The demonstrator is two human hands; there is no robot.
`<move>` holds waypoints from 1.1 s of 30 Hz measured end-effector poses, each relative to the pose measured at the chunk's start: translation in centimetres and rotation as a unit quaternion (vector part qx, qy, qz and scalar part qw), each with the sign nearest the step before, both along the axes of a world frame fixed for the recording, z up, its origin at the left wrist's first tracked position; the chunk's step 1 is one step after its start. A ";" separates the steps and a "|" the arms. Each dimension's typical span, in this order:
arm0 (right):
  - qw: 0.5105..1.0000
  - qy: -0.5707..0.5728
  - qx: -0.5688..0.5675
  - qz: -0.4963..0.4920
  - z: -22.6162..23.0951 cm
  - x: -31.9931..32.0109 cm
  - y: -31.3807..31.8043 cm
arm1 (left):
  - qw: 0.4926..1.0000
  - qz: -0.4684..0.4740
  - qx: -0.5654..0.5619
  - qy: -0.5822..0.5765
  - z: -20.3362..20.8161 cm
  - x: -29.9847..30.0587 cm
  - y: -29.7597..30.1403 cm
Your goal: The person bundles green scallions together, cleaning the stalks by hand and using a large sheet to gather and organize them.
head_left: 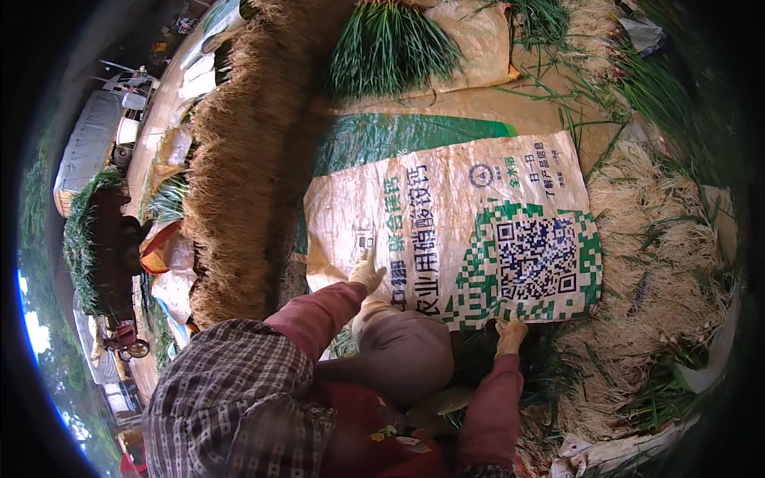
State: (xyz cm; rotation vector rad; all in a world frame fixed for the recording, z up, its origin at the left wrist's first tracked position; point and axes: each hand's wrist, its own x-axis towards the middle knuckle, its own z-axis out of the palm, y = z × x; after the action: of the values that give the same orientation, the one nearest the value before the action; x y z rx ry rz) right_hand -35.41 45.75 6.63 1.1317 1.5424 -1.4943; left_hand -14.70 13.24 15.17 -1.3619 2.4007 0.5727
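Observation:
A white woven plastic sack [446, 207] with green and dark blue print lies spread out in front of me. My left hand [366, 272], in a pale glove, rests on the near left part of the sack with its fingers stretched out. Also gloved, my right hand [510, 333] pinches the near edge of the sack below its printed square code. Part of a green sheet [382, 131] shows beyond the sack's far edge. My bent knee [406, 346] is between my arms, close to the sack.
A tall row of scallions [231, 159], brown roots outward, stands along the left. More scallions with pale roots [653, 239] are heaped at the right. A green-leaved bunch [390, 52] lies at the far side. Farther left are a loaded cart [103, 247] and a covered truck [88, 143].

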 end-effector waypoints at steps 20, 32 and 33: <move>0.983 -0.012 -0.035 0.180 -3.6 3.5 -2.8 | 0.980 -0.106 -0.114 -0.125 -15.0 -4.1 -20.3; 0.908 0.209 0.206 0.300 9.5 3.8 10.5 | 0.984 -0.115 0.106 0.088 -9.5 -8.6 -14.8; 0.883 0.229 0.256 0.318 10.9 3.9 12.3 | 0.972 -0.150 0.118 0.137 -10.6 -10.1 -14.0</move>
State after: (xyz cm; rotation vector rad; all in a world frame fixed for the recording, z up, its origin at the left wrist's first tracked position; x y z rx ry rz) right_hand -31.47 58.08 17.57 0.4199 2.4385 -0.9443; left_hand -24.83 -0.80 4.58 -0.8473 2.5816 0.9765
